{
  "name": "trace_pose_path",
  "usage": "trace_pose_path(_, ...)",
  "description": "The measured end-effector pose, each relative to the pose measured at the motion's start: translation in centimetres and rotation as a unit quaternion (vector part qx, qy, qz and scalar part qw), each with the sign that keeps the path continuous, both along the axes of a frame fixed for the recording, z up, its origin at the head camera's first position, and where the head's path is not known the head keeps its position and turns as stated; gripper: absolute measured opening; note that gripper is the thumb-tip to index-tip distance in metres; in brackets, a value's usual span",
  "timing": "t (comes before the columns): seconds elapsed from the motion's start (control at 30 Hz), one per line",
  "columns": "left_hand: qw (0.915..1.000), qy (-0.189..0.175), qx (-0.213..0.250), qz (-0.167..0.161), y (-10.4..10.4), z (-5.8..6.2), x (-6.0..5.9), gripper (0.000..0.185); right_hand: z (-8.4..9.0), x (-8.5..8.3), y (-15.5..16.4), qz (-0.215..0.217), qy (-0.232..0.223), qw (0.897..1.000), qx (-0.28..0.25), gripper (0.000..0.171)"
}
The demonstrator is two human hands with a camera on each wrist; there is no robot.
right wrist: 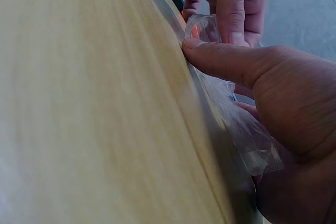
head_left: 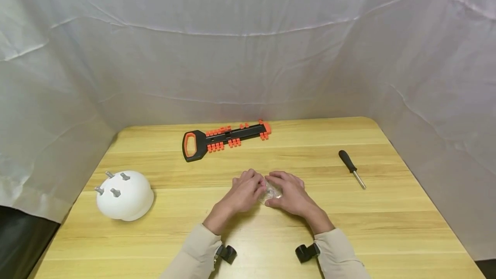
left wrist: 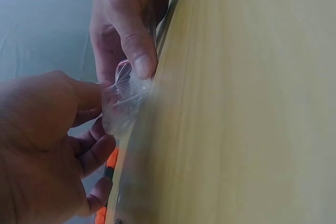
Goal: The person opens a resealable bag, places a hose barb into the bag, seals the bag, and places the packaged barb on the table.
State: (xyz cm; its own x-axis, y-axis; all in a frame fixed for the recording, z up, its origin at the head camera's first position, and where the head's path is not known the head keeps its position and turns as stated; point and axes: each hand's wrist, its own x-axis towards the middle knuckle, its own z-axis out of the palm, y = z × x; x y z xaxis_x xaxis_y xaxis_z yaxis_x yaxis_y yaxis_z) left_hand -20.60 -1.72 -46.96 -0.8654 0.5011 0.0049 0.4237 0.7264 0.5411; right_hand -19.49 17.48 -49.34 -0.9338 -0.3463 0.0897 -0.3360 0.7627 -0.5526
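A pale yellow wood-grain tabletop (head_left: 395, 231) with rounded far corners lies under everything, and whitish, creased, faintly shiny fabric (head_left: 240, 63) hangs behind it and at both sides. On the wood is one small, clear, crinkled plastic bag (head_left: 270, 192), held between two bare hands. The left hand (head_left: 243, 192), on the bag's left, pinches its edge between thumb and finger, the other fingers loosely curled. The right hand (head_left: 291, 193), on the bag's right, is clamped on it, thumb on the near side and fingers behind. What lies inside the bag is too indistinct to tell.

Two beige sleeves (head_left: 197, 249) and two black wrist-worn devices (head_left: 306, 253) are nearer than the bag. Well left of the bag sits one white, rounded, smooth body (head_left: 125, 199) with four grey pegs (head_left: 115, 192) pointing up. Beyond the bag and to its left lies one long black tool with a loop handle (head_left: 242, 133), edged with orange blocks too small to count surely. Right of the bag and a little farther back lies one black-handled, metal-shafted screwdriver (head_left: 351, 168).
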Motion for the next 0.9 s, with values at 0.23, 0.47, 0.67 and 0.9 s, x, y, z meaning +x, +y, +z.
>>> trace_pose_path(0.23, 0.9976, -0.025, 0.057, 0.028, -1.8, 0.5, -0.2, 0.011, 0.2, 0.0, -0.2, -0.004, -0.002, 1.0, 0.006, 0.071)
trace_pose_path(0.47, 0.9932, -0.027, 0.094, 0.063, -4.3, 1.0, -0.2, 0.008, 0.6, 0.2, -0.2, -0.005, -0.006, 1.0, -0.003, 0.07)
trace_pose_path(0.67, 0.9898, -0.027, 0.109, 0.088, -6.1, 1.0, 0.0, 0.01, 0.7, 0.2, -0.1, -0.005, -0.009, 1.0, -0.002, 0.07)
trace_pose_path(0.9, 0.9895, -0.023, 0.105, 0.097, -7.5, 0.8, 0.4, 0.008, 0.5, 0.1, 0.0, -0.001, -0.005, 1.0, 0.0, 0.07)
